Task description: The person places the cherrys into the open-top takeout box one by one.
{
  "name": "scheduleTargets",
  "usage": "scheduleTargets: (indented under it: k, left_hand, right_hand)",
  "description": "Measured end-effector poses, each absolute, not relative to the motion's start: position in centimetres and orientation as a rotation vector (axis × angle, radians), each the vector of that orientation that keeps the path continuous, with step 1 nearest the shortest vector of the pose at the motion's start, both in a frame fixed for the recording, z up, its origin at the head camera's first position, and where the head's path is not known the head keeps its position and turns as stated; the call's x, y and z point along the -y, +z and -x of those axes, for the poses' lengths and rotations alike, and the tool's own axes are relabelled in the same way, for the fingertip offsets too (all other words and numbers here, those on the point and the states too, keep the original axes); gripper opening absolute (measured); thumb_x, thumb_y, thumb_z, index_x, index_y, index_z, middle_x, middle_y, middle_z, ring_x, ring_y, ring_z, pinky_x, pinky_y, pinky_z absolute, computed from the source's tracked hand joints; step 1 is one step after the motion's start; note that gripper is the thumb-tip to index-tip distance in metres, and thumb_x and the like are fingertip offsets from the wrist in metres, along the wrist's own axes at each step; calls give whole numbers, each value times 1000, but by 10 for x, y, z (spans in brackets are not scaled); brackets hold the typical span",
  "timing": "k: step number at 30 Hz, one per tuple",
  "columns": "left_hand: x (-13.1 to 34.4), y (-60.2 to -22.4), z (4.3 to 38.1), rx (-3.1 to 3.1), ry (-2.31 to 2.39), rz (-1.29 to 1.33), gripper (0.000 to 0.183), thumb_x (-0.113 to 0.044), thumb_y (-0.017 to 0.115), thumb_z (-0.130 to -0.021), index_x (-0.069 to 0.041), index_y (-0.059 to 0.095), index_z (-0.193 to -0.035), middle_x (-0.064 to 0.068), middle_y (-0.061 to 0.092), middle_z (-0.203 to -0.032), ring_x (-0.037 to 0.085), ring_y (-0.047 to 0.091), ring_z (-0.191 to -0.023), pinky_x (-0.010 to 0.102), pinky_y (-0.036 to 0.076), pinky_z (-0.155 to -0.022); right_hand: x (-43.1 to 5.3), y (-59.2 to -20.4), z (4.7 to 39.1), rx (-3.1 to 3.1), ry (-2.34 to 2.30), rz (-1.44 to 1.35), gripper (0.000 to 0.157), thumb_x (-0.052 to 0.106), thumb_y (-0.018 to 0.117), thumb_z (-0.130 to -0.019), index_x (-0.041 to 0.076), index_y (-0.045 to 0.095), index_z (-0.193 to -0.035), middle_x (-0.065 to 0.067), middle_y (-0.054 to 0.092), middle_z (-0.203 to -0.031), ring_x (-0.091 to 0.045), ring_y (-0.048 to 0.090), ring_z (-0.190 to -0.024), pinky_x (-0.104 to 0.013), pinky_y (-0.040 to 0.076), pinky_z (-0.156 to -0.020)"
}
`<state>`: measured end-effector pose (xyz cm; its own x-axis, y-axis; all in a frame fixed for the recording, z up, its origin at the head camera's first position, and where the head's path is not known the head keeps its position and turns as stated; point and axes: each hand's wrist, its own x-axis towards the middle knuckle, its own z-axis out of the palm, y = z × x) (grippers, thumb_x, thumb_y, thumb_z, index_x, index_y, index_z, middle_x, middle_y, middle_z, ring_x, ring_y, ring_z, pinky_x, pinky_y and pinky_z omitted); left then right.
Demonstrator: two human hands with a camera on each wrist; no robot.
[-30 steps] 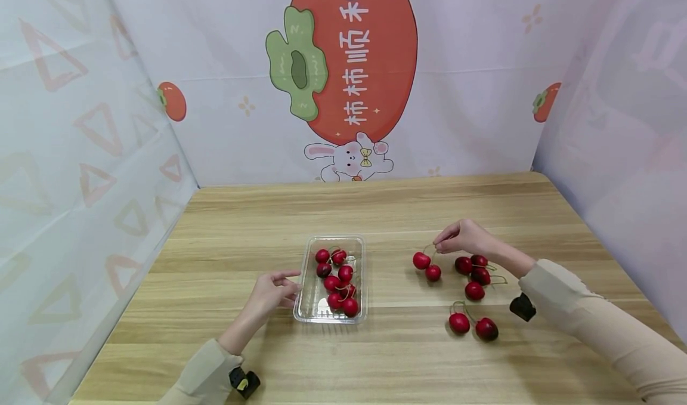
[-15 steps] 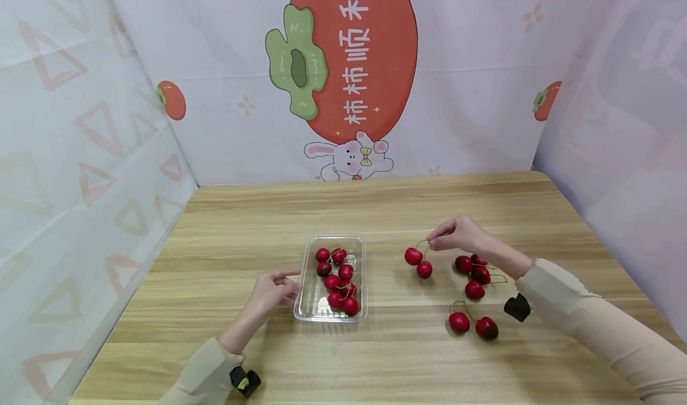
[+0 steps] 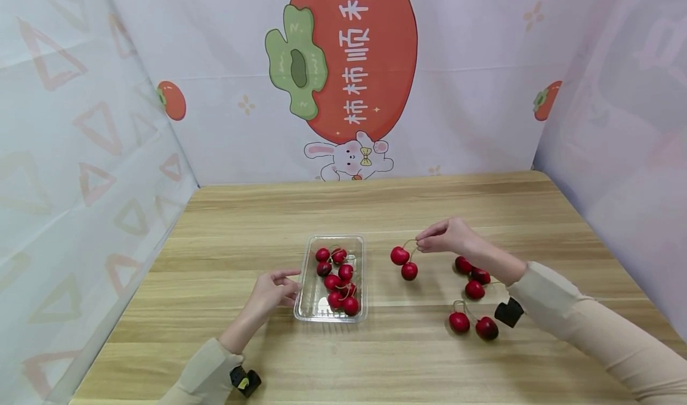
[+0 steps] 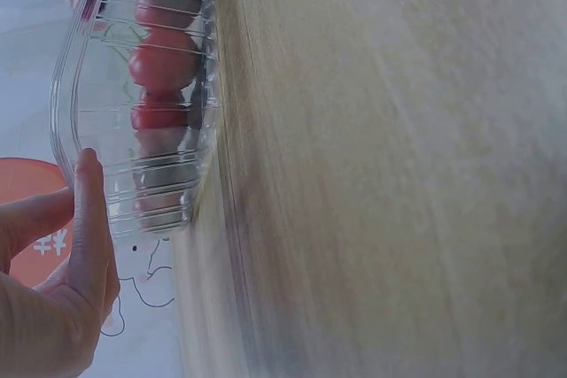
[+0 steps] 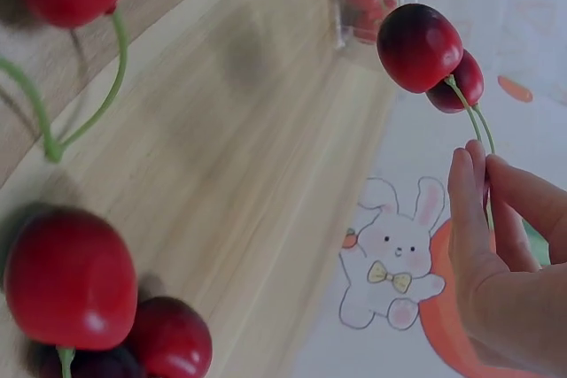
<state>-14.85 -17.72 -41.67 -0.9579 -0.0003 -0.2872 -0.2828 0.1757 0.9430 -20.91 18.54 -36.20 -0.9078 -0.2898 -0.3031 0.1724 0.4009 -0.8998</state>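
My right hand (image 3: 448,236) pinches the green stems of a joined pair of cherries (image 3: 400,256) between thumb and fingertips. In the right wrist view the pair of cherries (image 5: 421,49) hangs off the table, their stems running into the fingertips. A clear plastic box (image 3: 305,309) stands left of the pair, with several red cherries (image 3: 333,283) inside. At its left side my left hand (image 3: 274,290) rests with fingers extended against the rim. The left wrist view has the fingers (image 4: 89,210) touching the wall of the plastic box (image 4: 106,139).
Loose cherries (image 3: 474,290) lie in a cluster below my right forearm, partly hidden by it. Nearer the front is another stemmed pair of cherries (image 3: 486,328). The wooden table (image 3: 343,363) ends at printed cloth walls (image 3: 472,124) on the back and sides.
My right hand has moved left toward the plastic box, carrying the pair of cherries. The left hand and the box have stayed in place.
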Motion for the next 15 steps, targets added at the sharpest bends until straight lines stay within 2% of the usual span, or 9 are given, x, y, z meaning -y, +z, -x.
scheduleTargets:
  k: [15]
  left_hand:
    - [178,-418,149,-2229,1862,259,36,8,58,-76,12,52,-112,6,58,-68,15,59,-56,28,55,-55]
  right_hand:
    - [-156,-359,199,-2065,-1720,37,36,5,62,-80,-16,54,-108,-16,66,-92,-18,64,-83,-32,51,-80]
